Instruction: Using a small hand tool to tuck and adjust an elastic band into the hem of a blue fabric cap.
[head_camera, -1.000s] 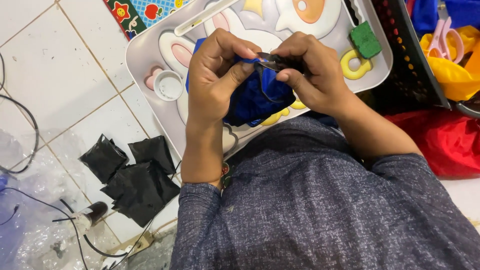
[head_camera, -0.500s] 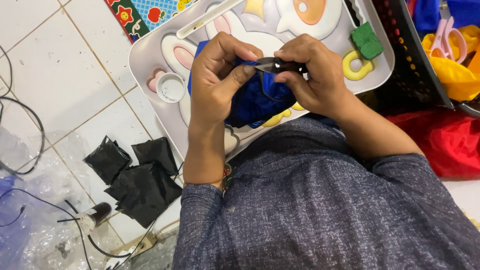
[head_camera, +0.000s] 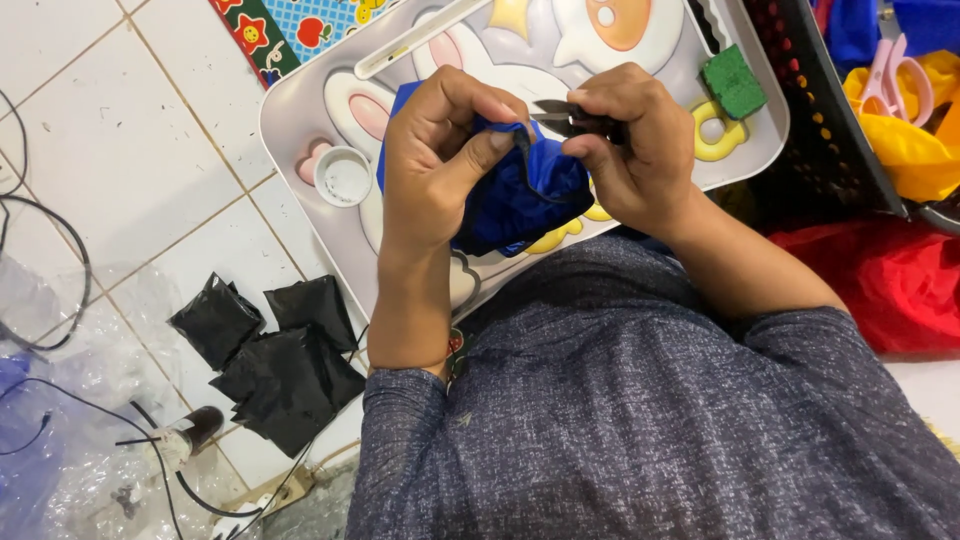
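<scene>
At the upper middle of the frame, above the cartoon tray, the left hand is pinching the blue cloth while the right hand is clamping small dark snips against its top edge.

White floor tiles with dark grout lines fill the left side, speckled with small dark bits. Black cables loop across them beside crumpled clear plastic. A colourful patterned mat lies at the top; light is even and bright
</scene>
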